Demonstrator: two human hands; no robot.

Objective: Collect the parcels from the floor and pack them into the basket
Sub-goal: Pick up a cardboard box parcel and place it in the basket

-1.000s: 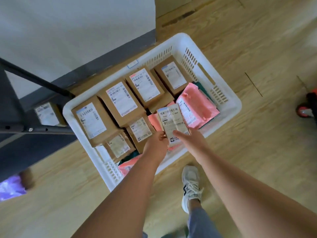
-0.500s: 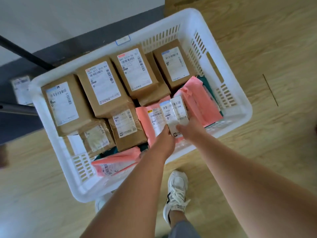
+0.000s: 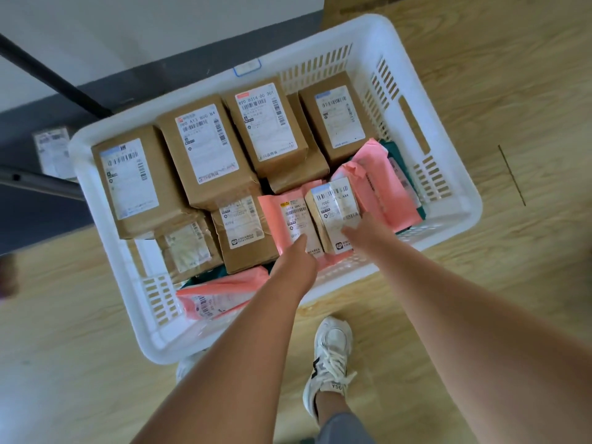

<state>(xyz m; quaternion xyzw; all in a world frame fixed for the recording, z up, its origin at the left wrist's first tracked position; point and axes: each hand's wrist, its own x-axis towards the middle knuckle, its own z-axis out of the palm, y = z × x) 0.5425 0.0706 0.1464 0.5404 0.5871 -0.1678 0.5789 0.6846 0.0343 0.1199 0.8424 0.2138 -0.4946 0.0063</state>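
On the wooden floor (image 3: 512, 91), basket (image 3: 192, 94): white plastic, slotted walls, standing against a grey skirting and nearly full.
Large brown boxes: four in the far row, labels up, side by side: far-left box (image 3: 134, 181), second box (image 3: 208, 149), third box (image 3: 266, 123), far-right box (image 3: 339, 116).
Pink mailers: right mailer (image 3: 384, 187) leans against the right wall; centre mailer (image 3: 298, 219) lies label up in the near row; near mailer (image 3: 217, 296) lies against the near wall.
Small brown boxes: taped box (image 3: 189, 248) and labelled box (image 3: 243, 232), near row, left of the centre mailer.
Shoe (image 3: 330, 357): white, laced, on the floor just outside the near wall.
Small parcel (image 3: 336, 213): pale, labelled, inside the basket, on the pink mailers between centre and right.
Right hand (image 3: 368, 232): grips the small parcel at its near right corner, thumb on the label face.
Left hand (image 3: 298, 264): one digit extended onto the centre mailer's label, just beside the small parcel; remaining fingers hidden, so whether it holds anything cannot be told.
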